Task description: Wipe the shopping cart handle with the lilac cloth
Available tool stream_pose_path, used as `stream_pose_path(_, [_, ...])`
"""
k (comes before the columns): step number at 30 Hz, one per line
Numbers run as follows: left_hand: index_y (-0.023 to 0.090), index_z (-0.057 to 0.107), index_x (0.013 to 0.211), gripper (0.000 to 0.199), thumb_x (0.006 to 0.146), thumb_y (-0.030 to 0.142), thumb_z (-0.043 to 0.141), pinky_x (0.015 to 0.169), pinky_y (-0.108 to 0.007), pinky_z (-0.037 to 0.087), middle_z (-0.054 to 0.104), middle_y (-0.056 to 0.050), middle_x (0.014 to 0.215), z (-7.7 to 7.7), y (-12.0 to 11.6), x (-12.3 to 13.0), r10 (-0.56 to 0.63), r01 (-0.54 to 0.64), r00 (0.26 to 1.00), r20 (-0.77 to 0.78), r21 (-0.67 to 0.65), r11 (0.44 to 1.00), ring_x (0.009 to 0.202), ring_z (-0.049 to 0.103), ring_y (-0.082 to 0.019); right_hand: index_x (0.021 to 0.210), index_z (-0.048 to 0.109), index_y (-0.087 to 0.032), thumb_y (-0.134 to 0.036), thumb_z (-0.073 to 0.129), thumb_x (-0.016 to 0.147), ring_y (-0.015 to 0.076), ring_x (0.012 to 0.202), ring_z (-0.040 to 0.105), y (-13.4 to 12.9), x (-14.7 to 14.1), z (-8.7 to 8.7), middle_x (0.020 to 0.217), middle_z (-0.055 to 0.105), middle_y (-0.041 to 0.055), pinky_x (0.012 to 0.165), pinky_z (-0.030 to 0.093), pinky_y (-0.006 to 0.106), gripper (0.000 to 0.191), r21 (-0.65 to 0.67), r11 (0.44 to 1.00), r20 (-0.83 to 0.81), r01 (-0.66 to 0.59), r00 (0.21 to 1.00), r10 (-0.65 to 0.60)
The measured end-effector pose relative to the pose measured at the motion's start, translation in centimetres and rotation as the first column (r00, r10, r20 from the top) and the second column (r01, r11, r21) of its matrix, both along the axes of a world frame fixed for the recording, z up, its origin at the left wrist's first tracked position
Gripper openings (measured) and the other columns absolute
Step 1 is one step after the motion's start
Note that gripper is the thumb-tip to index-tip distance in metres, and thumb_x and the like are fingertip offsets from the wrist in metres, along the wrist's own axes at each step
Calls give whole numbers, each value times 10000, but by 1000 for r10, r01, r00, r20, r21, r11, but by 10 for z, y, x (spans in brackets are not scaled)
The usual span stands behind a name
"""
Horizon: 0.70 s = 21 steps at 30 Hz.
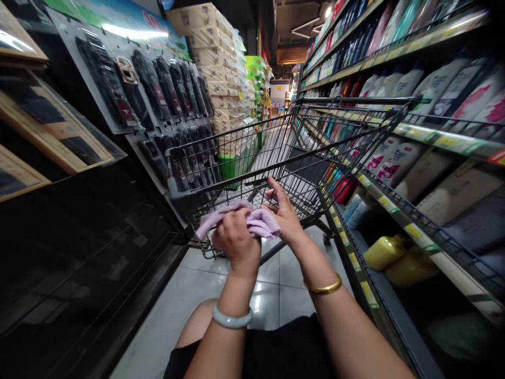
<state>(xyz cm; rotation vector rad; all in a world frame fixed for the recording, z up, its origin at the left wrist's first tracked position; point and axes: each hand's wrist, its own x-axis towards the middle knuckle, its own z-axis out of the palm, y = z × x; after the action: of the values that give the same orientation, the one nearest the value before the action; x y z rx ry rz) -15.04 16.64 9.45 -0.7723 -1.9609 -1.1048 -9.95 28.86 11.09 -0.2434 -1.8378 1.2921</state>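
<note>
A crumpled light purple cloth (263,223) is bunched in my left hand (237,239), whose fingers are wrapped round it. Its folds stick out on both sides of the fist. Close by on the right, my right hand (284,213) has its fingers stretched forward and apart, and the cloth's edge lies near its thumb side; whether they touch I cannot tell. Both hands are in front of a dark wire shopping cart (236,181), which stands crosswise ahead of me.
On the right, shelves (414,231) hold many bottles, with yellow jugs (384,252) low down. Packaged belts (148,87) hang on the left panel beside a tall stack of wrapped packs (215,58). Boxed goods (59,126) jut out at the near left. Tiled floor (266,295) lies below.
</note>
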Motion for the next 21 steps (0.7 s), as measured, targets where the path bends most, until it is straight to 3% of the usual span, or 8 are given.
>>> stream_pose_path(3, [189, 700, 1062, 250, 841, 104, 621, 842, -378, 427, 670, -94, 1012, -18, 9, 7, -134, 135, 990, 36, -31, 990, 912, 582, -252, 1521, 481, -316, -266, 612, 876, 183, 1200, 569, -5, 1, 1, 1294, 570, 87, 1006, 589, 354, 659, 13, 1000, 11, -5, 1000, 5])
stream_pose_path(6, [179, 661, 1063, 195, 872, 153, 632, 905, -374, 457, 660, -89, 1033, 1, 1, 9, -177, 177, 984, -8, 69, 982, 1000, 593, -247, 1516, 495, -302, -264, 599, 884, 181, 1173, 586, -9, 1, 2, 1265, 579, 86, 978, 594, 340, 642, 15, 1000, 19, -10, 1000, 10])
stream_pose_path(8, [175, 644, 1077, 186, 892, 194, 652, 990, -396, 451, 649, -91, 1066, 19, -9, 4, -161, 176, 983, -88, 198, 964, 1067, 585, -247, 1521, 487, -312, -262, 615, 880, 175, 1160, 592, -11, 1, 2, 1273, 580, 81, 971, 593, 334, 656, 17, 1000, 18, -18, 1000, 18])
stream_pose_path(10, [176, 644, 1071, 197, 881, 207, 684, 1011, -405, 443, 653, -88, 1056, 27, -14, -3, -130, 165, 980, -149, 258, 952, 1062, 582, -248, 1532, 471, -328, -263, 631, 880, 171, 1150, 596, -12, 2, 3, 1286, 587, 77, 966, 593, 328, 674, 33, 999, 20, -34, 999, 33])
stream_pose_path(14, [191, 675, 1059, 222, 851, 127, 627, 952, -410, 436, 659, -104, 1016, 4, -6, -5, -94, 97, 993, -69, 38, 995, 999, 572, -275, 1522, 496, -309, -263, 678, 862, 177, 1129, 616, -14, 4, 6, 1256, 631, 71, 1016, 566, 351, 686, 104, 993, 43, -48, 998, 43])
stream_pose_path(17, [170, 653, 1145, 400, 766, 53, 602, 944, -423, 449, 666, -126, 1065, -14, 3, 3, -171, 173, 985, 27, -100, 980, 1030, 575, -300, 1501, 528, -307, -253, 636, 894, 176, 1135, 633, -15, 6, 8, 1280, 653, 70, 1038, 552, 352, 619, 126, 989, 32, -82, 996, 78])
stream_pose_path(19, [172, 644, 1151, 415, 749, 73, 623, 936, -416, 464, 673, -119, 1077, -12, 2, 6, -227, 231, 972, 61, -63, 971, 1033, 593, -296, 1496, 534, -318, -265, 629, 910, 182, 1150, 645, -16, 7, 9, 1298, 663, 68, 1036, 557, 352, 596, 130, 987, 41, -94, 995, 89])
stream_pose_path(21, [201, 630, 1178, 417, 769, 165, 695, 913, -380, 486, 675, -95, 1119, -2, -5, 5, -269, 260, 953, 139, 84, 962, 1024, 620, -268, 1493, 541, -318, -305, 624, 936, 191, 1179, 654, -19, 8, 11, 1315, 675, 67, 1080, 541, 376, 563, 149, 986, 55, -79, 996, 71])
